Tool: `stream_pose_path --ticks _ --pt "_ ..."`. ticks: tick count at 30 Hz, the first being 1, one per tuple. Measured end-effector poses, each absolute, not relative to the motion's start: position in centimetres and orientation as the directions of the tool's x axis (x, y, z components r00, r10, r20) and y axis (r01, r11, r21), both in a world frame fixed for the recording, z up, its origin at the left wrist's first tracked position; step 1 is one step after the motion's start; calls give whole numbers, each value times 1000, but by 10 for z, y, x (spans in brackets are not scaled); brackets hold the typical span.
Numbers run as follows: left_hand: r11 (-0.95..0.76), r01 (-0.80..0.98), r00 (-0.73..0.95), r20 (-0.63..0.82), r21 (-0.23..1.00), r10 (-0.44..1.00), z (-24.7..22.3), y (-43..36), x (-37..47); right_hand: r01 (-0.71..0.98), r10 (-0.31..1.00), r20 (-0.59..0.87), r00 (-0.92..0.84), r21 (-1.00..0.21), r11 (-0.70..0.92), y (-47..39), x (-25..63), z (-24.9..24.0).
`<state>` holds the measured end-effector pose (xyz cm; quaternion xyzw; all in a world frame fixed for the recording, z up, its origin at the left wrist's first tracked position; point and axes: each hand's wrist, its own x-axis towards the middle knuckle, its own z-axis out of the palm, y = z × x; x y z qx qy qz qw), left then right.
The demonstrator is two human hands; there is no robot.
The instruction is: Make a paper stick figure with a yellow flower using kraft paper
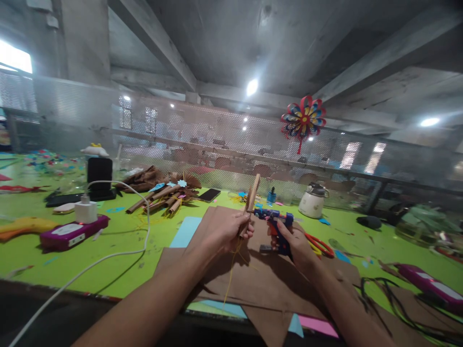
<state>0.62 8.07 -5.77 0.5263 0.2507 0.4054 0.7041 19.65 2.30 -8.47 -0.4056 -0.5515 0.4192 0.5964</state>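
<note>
My left hand (235, 230) is closed around a folded strip of brown paper (254, 190) that stands upright, with yellow string (233, 270) trailing below it. In my right hand (294, 243) is a blue glue gun (277, 226), its nozzle pointing left and touching or nearly touching the brown paper just above my left fingers. Under both hands lie sheets of brown paper (231, 284). Orange-red scissor handles (323, 245) show just right of my right hand.
Rolled brown paper pieces (162, 197) with yellow string lie at the back left, beside a phone (210, 194). Purple power strips (74, 233) (430, 284) sit on both sides; a white cable (146, 226) crosses the left. A white jug (313, 200) stands behind.
</note>
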Motion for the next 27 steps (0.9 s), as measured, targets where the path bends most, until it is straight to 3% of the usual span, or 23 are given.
stream_pose_path --ticks 8,12,27 --pt "91 -313 571 110 945 814 -58 80 5 0 896 442 39 -897 442 16 193 -76" --pt "64 -242 568 88 968 819 -60 81 6 70 905 421 64 -906 417 19 194 -77" --pt "174 -309 560 31 935 828 -53 79 4 124 914 404 45 -910 396 18 195 -81"
